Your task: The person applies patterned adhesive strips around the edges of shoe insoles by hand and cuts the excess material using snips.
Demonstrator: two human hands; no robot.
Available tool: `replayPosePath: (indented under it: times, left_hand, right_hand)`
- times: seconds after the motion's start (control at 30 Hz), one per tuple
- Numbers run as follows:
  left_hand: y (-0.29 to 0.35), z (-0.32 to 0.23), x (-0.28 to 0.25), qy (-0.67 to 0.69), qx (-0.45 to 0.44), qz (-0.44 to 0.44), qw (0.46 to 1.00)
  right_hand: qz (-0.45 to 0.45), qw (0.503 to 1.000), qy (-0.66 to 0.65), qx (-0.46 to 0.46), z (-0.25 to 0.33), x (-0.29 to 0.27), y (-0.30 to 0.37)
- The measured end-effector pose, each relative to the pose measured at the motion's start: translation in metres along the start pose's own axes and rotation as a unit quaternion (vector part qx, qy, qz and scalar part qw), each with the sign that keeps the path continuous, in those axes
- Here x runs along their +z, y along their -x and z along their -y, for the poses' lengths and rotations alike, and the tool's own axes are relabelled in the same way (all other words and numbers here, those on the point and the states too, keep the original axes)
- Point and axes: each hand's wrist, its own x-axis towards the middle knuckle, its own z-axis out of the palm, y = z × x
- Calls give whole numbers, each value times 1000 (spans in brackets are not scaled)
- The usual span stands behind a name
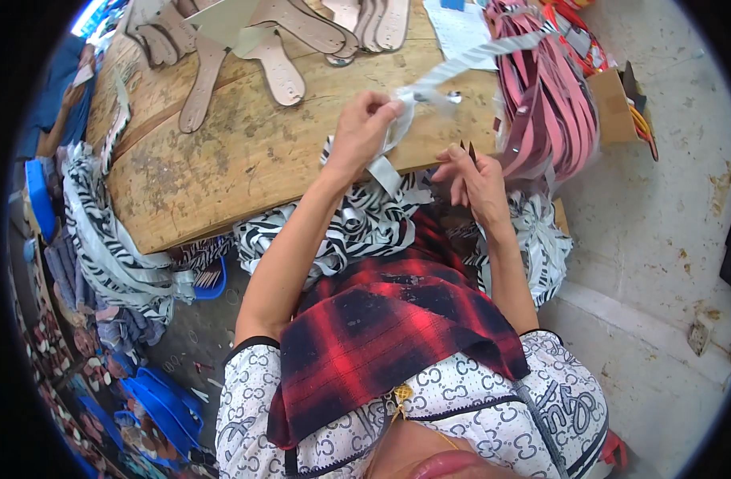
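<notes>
My left hand [364, 132] is over the front of the wooden table, its thumb and forefinger pinching a white strap [453, 70]. Grey stripes show faintly along the strap, which stretches up to the right and also hangs in a loop below my fingers. A small shiny piece [454, 97], blurred around it, lies beside the strap. My right hand [477, 182] is off the table's front edge, fingers curled around a small dark two-pointed tool [468, 150], mostly hidden by the hand. A heap of zebra-striped straps [341, 231] rests against my lap, over a red-and-black checked apron [365, 319].
Strap-shaped leather pieces [290, 80] lie at the back of the wooden table [158, 191]. Pink straps [533, 104] hang over its right end near a cardboard box [613, 104]. More zebra-striped straps [82, 215] hang at left, near blue bins [162, 407]. Another person [58, 104] is at far left.
</notes>
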Motion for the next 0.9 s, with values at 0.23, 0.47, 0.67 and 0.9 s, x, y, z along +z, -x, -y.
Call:
replayPosePath:
  times: [0.23, 0.47, 0.67, 0.9]
  left_hand:
    - [49, -44, -51, 102, -8, -41, 994]
    - [246, -15, -342, 39, 25, -460, 887]
    - [672, 27, -519, -405, -327, -657, 546]
    - [649, 110, -512, -554, -688, -397, 250]
  right_hand:
    - [78, 972, 90, -204, 28, 89, -30]
    - [-192, 939, 97, -266, 121, -13, -112]
    - [-286, 908, 18, -307, 207, -204, -240]
    - [-105, 972, 187, -97, 205, -180, -303]
